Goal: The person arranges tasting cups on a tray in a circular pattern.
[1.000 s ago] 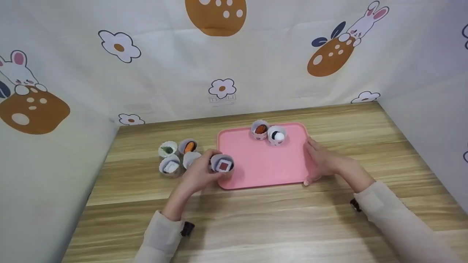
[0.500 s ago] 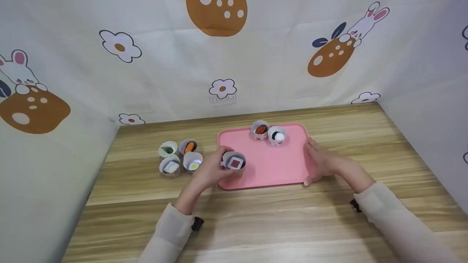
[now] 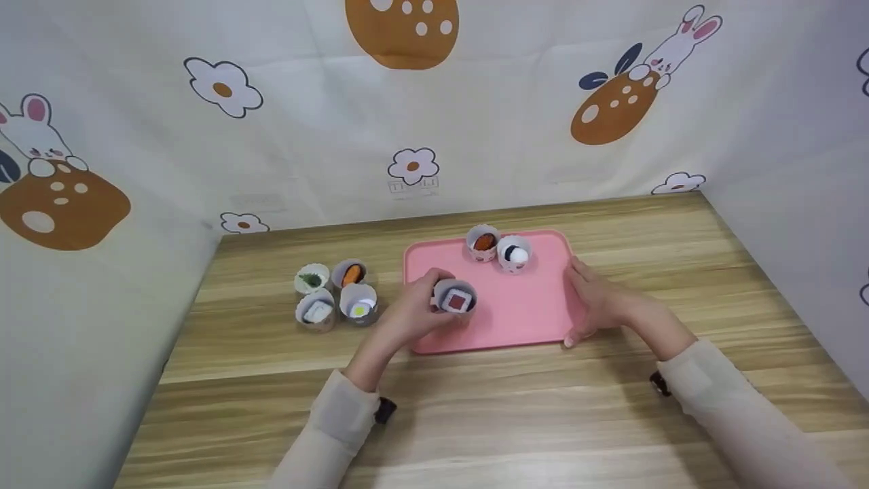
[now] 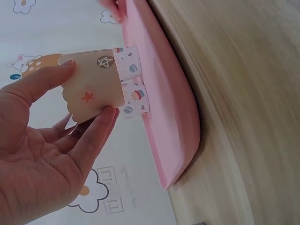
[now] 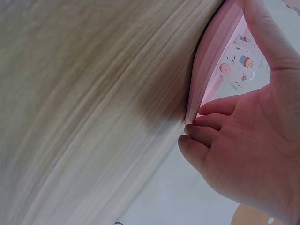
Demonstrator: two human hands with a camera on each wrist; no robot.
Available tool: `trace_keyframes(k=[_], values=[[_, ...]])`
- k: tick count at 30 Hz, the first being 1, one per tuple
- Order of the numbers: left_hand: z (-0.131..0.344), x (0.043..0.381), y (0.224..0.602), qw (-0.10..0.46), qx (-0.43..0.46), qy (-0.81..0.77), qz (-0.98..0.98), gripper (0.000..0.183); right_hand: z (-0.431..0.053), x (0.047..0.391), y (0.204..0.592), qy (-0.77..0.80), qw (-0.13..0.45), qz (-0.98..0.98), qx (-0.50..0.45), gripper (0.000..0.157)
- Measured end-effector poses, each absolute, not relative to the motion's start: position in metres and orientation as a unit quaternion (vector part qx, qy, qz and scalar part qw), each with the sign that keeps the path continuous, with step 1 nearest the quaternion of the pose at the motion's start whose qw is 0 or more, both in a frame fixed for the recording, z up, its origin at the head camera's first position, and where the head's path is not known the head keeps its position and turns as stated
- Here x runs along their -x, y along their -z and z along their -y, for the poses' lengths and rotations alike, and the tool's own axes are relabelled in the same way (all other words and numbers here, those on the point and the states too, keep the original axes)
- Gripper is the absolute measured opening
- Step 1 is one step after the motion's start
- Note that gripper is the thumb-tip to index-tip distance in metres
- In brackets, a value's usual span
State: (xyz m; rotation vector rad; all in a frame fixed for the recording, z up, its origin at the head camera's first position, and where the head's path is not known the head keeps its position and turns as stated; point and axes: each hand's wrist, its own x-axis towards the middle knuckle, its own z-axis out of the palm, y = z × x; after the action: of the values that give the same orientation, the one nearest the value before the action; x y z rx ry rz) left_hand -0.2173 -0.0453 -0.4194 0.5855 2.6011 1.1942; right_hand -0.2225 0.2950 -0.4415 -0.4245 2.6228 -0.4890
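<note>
My left hand (image 3: pixel 407 316) grips a paper cup (image 4: pixel 89 84) above the left half of a pink tray (image 3: pixel 519 312). Inside that cup lies a toy-like square sushi piece (image 3: pixel 457 301) with a red centre. The left wrist view shows thumb and fingers on opposite sides of the cup, which appears just above the tray. At the tray's right edge rests my right hand (image 3: pixel 601 302), its fingers extended against the rim. Two more cups stand at the back of the tray: one (image 3: pixel 483 256) with an orange-red piece, the other (image 3: pixel 514 267) with a white piece and dark band.
Several cups stand grouped on the wooden table left of the tray, holding a green leafy piece (image 3: pixel 311 279), an orange piece (image 3: pixel 352 274), a white piece (image 3: pixel 317 311) and a white-and-yellow piece (image 3: pixel 360 310). A patterned cloth wall (image 3: pixel 326 136) rises behind the table.
My left hand has carried the cup rightward from the tray's left edge to over its left half. The white-and-yellow piece has come into view. My right hand stays in place.
</note>
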Motion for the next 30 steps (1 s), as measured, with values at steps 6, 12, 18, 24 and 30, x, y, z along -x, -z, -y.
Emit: trace_keyframes(k=[6,12,18,24,30], values=[[0.037,0.220,0.419,0.119,-0.192,-0.398,-0.889,0.056,-0.295,0.223,0.442,0.178,0.221,-0.948,0.147,0.143],[0.028,0.223,0.418,0.125,-0.186,-0.403,-0.887,0.056,-0.295,0.223,0.442,0.178,0.220,-0.947,0.150,0.143],[0.019,0.225,0.419,0.118,-0.194,-0.397,-0.889,0.058,-0.295,0.223,0.442,0.176,0.217,-0.948,0.152,0.143],[0.010,0.227,0.419,0.126,-0.187,-0.396,-0.890,0.058,-0.294,0.223,0.443,0.176,0.210,-0.949,0.157,0.143],[0.003,0.229,0.419,0.127,-0.189,-0.403,-0.886,0.058,-0.295,0.223,0.443,0.176,0.217,-0.948,0.151,0.142]])
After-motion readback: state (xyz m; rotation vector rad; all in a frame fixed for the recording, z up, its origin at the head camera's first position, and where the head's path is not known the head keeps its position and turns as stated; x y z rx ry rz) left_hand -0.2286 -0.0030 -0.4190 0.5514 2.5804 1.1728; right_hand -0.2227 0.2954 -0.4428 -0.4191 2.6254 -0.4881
